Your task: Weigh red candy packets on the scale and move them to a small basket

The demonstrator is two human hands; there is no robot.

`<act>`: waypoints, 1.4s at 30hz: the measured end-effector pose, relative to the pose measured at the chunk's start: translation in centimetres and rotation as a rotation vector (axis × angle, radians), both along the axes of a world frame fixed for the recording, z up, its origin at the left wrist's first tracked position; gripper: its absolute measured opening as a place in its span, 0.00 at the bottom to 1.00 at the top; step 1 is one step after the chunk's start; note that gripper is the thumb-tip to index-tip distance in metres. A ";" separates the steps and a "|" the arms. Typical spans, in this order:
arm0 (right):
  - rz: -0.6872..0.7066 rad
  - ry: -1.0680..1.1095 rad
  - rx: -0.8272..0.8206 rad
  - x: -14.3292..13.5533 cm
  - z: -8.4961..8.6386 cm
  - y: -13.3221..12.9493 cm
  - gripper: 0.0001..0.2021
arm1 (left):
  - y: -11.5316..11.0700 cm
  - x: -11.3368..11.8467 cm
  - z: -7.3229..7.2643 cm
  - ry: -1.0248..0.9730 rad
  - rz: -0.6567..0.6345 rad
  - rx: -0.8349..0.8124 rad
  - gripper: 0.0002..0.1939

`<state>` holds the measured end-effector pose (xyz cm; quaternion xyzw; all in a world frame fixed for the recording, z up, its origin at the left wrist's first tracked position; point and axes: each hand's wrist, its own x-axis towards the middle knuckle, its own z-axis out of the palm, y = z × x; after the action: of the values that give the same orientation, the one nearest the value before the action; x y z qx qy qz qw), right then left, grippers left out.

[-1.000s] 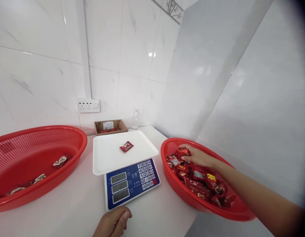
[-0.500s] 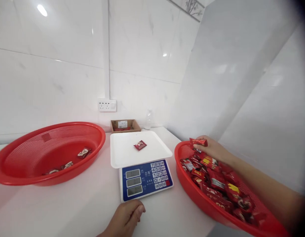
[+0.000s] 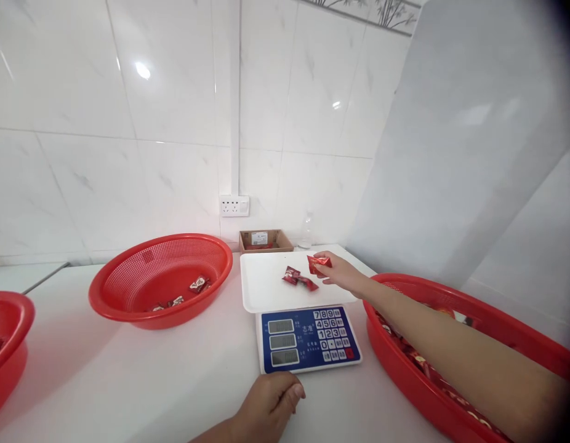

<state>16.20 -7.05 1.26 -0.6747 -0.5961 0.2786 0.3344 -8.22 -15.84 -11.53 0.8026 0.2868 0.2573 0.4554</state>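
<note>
My right hand [image 3: 341, 272] pinches a small red wrapped packet [image 3: 318, 265] above the right part of the white weighing pan [image 3: 261, 288]. Two more red packets lie together on the pan: a dark red one [image 3: 291, 275] with white print, and a slightly blurred one [image 3: 307, 283] beside it. The pan belongs to a digital scale [image 3: 308, 338] with a blue keypad panel and three displays. Just in front of the scale, my left hand [image 3: 270, 403] rests on the table, fingers curled in, nothing visible in it.
To the right, beneath my forearm, is a red basket [image 3: 381, 344] full of red packets. Left of the scale sits a red basket [image 3: 128, 311] with a few packets. Another red basket [image 3: 17, 363] is cut off at the left edge. A cardboard box [image 3: 280, 241] and clear bottle [image 3: 306, 231] stand behind.
My right hand has moved left from the right basket to above the pan, holding a packet. A second packet now lies on the pan. The view has shifted left; my left hand stays near the scale.
</note>
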 end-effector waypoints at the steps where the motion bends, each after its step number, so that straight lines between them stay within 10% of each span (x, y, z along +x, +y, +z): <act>1: -0.011 -0.028 0.013 0.1 0.0 0.1 0.15 | 0.0 0.0 -0.1 0.001 -0.003 -0.003 0.23; 26: 0.372 -0.514 0.096 -2.6 -0.3 -1.2 0.19 | 0.0 -0.1 0.4 0.018 -0.025 0.013 0.22; 36: -0.149 -0.671 0.038 9.7 0.2 -4.7 0.13 | -0.1 -0.1 1.0 0.035 -0.041 -0.058 0.20; 42: -0.046 -0.665 -0.268 13.3 -3.7 -8.5 0.18 | -0.1 0.0 1.0 0.069 -0.042 -0.135 0.22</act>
<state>29.45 -15.54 -2.42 -0.7794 -0.6154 0.1119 0.0369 -8.18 -15.90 -10.49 0.7844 0.3019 0.2000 0.5036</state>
